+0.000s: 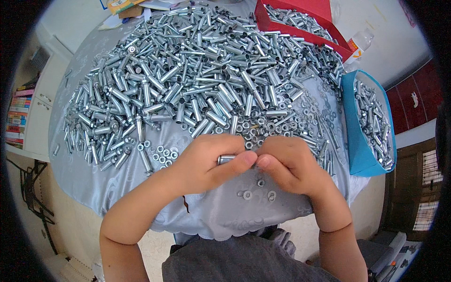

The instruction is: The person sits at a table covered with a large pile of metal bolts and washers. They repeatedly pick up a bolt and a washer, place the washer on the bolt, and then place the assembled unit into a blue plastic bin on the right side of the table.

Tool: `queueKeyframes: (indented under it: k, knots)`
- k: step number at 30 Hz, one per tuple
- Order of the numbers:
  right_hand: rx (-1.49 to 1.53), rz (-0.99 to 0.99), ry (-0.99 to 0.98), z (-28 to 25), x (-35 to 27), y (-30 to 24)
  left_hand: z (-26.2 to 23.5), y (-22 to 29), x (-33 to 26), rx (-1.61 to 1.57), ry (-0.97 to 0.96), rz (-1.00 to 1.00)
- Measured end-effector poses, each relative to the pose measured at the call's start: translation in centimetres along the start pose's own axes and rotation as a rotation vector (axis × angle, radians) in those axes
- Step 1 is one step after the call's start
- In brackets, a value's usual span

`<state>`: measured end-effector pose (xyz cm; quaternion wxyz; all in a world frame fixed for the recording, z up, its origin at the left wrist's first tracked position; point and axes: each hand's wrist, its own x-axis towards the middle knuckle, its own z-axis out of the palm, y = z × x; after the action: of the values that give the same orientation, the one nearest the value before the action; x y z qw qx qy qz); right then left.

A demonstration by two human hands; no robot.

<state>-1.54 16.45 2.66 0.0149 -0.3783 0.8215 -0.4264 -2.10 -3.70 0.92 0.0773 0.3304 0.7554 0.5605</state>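
My left hand [206, 160] is closed around a shiny metal sleeve [226, 160], whose end shows between thumb and curled fingers. Against its thumb tip, my right hand [292, 164] is also closed, thumb bent over the fingers. Whatever my right fingers pinch is hidden. Both hands are over the near part of the cloth-covered table. Just below the right hand lie a nut [260, 182] and a few flat washers [247, 195]. Beyond the hands spreads a large heap of metal sleeves and bolts [202, 61], with loose nuts [164, 154] beside my left wrist.
A red box [300, 35] of metal parts stands at the far right, next to a plastic bottle [361, 42]. Nearer on the right is a blue fabric bin [352, 122] filled with bolts. The silvery tablecloth [206, 214] hangs over the near edge.
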Motion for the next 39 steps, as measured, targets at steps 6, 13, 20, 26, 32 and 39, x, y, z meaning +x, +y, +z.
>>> queueKeyframes:
  k: [6, 13, 20, 26, 32, 39]
  knots:
    - [0.020, 0.045, 0.037, 0.1, -0.2, -0.7, 0.0, 0.3, -0.1, 0.021, -0.020, 0.048]
    - [0.161, 0.049, 0.044, -0.2, 0.1, -1.1, -0.1, 0.2, -0.3, 0.018, 0.000, 0.124]
    - [0.094, 0.038, -0.236, -1.0, -0.4, 0.0, -0.2, 0.4, 0.0, 0.144, -0.040, 0.203]
    - [0.069, -0.117, 0.016, 0.1, -0.2, 0.1, -0.4, 0.4, 0.0, 0.127, 0.061, 0.272]
    - [0.114, -0.062, 0.047, 0.4, 0.1, -1.0, -0.3, 0.1, -0.3, 0.115, 0.048, 0.257]
    - [0.235, 0.101, -0.132, -0.4, -0.5, 0.1, 0.3, -0.6, -0.2, 0.273, -0.009, 0.256]
